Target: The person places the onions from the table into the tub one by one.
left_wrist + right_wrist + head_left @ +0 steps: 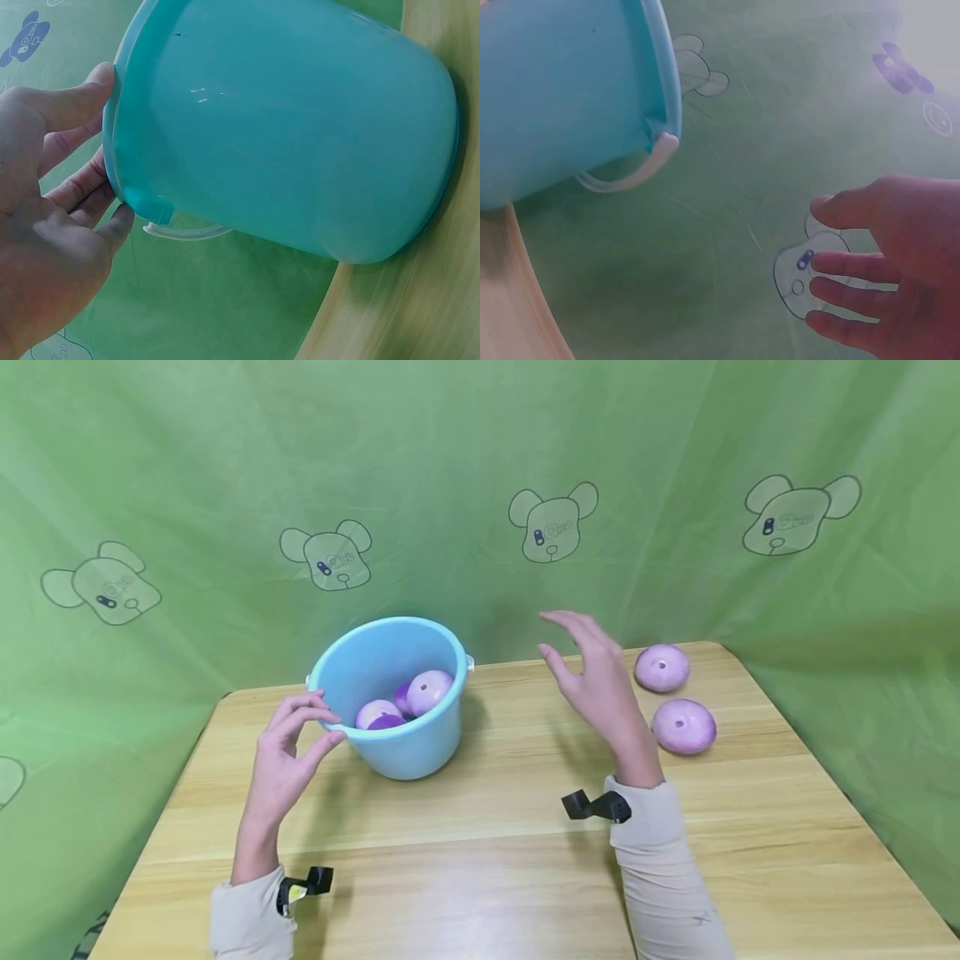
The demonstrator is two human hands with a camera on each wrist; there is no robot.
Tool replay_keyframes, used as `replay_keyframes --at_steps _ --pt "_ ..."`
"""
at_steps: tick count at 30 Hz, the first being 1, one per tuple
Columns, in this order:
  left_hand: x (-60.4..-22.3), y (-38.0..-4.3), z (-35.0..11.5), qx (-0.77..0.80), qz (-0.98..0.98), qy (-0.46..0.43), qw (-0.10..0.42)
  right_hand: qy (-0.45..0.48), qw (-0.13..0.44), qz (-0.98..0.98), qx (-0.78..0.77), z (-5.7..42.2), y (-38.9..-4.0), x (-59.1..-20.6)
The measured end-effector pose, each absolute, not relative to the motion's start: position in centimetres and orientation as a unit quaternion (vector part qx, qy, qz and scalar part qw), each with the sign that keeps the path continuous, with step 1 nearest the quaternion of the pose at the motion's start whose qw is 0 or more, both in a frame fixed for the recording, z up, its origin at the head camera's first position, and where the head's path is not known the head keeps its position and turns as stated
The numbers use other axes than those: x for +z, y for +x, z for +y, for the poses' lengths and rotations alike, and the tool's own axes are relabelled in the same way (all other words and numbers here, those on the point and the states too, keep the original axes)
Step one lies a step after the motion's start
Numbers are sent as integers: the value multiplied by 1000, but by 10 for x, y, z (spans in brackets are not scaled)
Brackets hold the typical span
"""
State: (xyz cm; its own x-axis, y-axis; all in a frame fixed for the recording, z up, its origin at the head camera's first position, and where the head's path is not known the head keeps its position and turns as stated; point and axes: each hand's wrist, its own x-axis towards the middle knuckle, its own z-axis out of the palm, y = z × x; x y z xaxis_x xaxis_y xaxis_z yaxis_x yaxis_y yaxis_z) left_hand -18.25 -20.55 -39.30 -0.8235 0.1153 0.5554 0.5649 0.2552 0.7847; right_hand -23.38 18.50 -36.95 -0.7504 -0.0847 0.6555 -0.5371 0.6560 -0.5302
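A light blue bucket point(408, 747) stands upright at the back left of the wooden table. Inside it lie several purple onions point(430, 693). My left hand point(288, 756) holds the bucket's near-left rim between thumb and fingers; in the left wrist view the thumb point(94, 82) presses against that rim. To the right of the bucket, my right hand point(596, 685) hovers above the table with its fingers apart and nothing in them. Beyond it on the right sit two more purple onions, a farther onion point(662, 667) and a nearer onion point(684, 727).
The pale wooden table point(465, 877) reaches back to a green curtain point(450, 460) printed with bear heads, which also hangs on both sides. A white bucket handle point(634, 172) hangs down behind the bucket. Each sleeve bears a small black wrist camera point(600, 807).
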Motion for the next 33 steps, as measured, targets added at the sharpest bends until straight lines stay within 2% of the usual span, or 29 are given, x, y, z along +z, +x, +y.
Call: replay_keyframes --at_steps 17,25,33 --pt "-393 -181 -206 -570 -768 -218 195 126 313 -868 365 223 -236 -374" --pt "-392 -182 -206 -568 -771 -215 194 58 287 -890 349 242 -231 -377" --pt "-393 -183 -207 -568 -769 -219 194 36 257 -890 375 260 -228 -380"
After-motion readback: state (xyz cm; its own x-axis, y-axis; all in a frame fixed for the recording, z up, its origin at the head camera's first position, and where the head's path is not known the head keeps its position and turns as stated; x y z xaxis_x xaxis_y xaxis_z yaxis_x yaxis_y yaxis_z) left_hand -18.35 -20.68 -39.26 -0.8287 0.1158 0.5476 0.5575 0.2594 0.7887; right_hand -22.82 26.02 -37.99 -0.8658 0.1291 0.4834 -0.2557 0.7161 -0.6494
